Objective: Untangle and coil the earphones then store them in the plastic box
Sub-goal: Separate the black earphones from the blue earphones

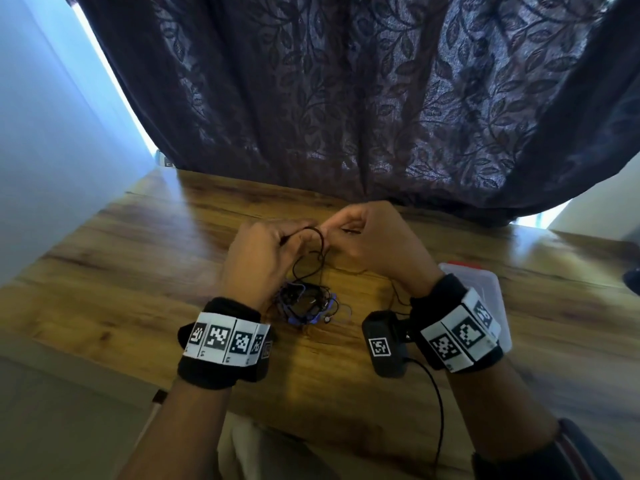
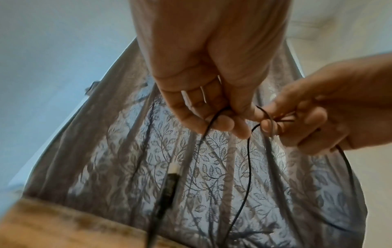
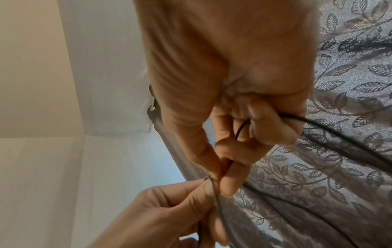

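- Head view: both hands are raised together above the wooden surface (image 1: 145, 271), near its far edge by the dark leaf-patterned curtain (image 1: 346, 98). The left hand (image 1: 258, 252) and the right hand (image 1: 370, 237) each pinch the thin black earphone cable (image 1: 320, 237), which arches between them in a small loop, probably to work one strand free. Below that loop the rest of the earphones (image 1: 304, 303) lies on the surface as a tangled heap, black cord mixed with something purple-blue that I cannot identify. The clear plastic box (image 1: 485, 282), with a red part at its far edge, sits on the surface just beside and partly under the right wrist, so storing looks some way off.
- Left wrist view: the left hand (image 2: 212, 75) has its fingers curled, thumb and fingertips nipping the cable (image 2: 249, 159). Smooth, round, limp strands hang down from the pinch. The right hand (image 2: 318, 114) meets it from the side, pinching the same cord.
- Right wrist view: the right hand (image 3: 229, 100) holds the cable (image 3: 318, 124) twice over, once between thumb and forefinger, once under its curled lower fingers, seemingly to keep slack under control. The left hand (image 3: 169, 209) pinches it just below.
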{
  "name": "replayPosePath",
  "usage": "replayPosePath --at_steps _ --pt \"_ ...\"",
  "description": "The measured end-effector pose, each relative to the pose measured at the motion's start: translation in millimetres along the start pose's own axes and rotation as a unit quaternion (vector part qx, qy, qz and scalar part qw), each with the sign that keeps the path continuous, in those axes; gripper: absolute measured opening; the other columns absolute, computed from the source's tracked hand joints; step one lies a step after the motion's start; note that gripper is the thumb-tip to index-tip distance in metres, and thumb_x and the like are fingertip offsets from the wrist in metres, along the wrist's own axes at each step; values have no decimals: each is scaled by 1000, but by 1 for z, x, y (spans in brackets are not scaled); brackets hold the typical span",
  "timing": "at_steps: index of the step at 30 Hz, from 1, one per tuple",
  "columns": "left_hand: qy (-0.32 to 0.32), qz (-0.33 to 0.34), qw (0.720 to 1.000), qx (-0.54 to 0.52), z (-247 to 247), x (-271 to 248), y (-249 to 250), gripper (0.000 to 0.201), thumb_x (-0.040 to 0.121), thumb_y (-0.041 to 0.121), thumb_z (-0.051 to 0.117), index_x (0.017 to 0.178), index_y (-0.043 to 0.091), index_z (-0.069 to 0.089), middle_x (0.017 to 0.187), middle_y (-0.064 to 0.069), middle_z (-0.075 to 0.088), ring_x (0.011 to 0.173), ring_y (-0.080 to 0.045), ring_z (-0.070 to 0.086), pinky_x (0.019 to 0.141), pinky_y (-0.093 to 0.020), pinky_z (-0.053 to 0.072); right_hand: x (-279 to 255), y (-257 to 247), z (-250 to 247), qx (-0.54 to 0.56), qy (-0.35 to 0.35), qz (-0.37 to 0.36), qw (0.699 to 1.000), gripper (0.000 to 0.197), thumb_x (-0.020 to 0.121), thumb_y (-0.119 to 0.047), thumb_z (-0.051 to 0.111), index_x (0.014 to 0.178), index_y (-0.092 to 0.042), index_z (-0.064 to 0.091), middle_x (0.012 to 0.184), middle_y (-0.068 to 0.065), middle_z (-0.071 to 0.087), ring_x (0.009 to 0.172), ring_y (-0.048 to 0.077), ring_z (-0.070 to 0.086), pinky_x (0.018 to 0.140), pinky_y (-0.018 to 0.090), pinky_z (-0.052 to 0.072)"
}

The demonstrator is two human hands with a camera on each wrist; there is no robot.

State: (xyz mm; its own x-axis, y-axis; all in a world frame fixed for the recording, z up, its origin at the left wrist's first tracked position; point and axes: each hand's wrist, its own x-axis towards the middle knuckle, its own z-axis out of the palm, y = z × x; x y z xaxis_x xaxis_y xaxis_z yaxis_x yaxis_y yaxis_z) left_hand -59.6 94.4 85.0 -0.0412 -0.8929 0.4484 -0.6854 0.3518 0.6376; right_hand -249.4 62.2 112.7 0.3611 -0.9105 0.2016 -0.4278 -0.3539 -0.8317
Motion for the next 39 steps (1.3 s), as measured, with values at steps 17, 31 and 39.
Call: replayPosePath --at_steps 17,31,39 --pt "-43 -86 975 -199 11 -10 -12 22 97 32 58 95 17 73 66 -3 70 59 -24 61 64 -37 52 7 -19 -14 29 105 -77 991 2 94 -10 63 96 -12 64 89 5 71 77 14 66 71 23 53" --pt "-13 -163 946 -279 5 -31 -42 21 98 33 54 95 16 65 58 9 48 48 -8 42 44 -26 38 4 -15 -36 161 143 -116 970 9 96 -5 63 103 -3 58 95 10 75 77 7 65 71 22 52" --pt "-25 -202 966 -161 41 -27 -31 26 89 30 72 113 24 62 68 -2 64 61 -10 61 61 -25 51 -4 -45 -46 202 36 -208 956 13 98 3 57 109 5 63 110 17 75 57 16 53 57 24 47"
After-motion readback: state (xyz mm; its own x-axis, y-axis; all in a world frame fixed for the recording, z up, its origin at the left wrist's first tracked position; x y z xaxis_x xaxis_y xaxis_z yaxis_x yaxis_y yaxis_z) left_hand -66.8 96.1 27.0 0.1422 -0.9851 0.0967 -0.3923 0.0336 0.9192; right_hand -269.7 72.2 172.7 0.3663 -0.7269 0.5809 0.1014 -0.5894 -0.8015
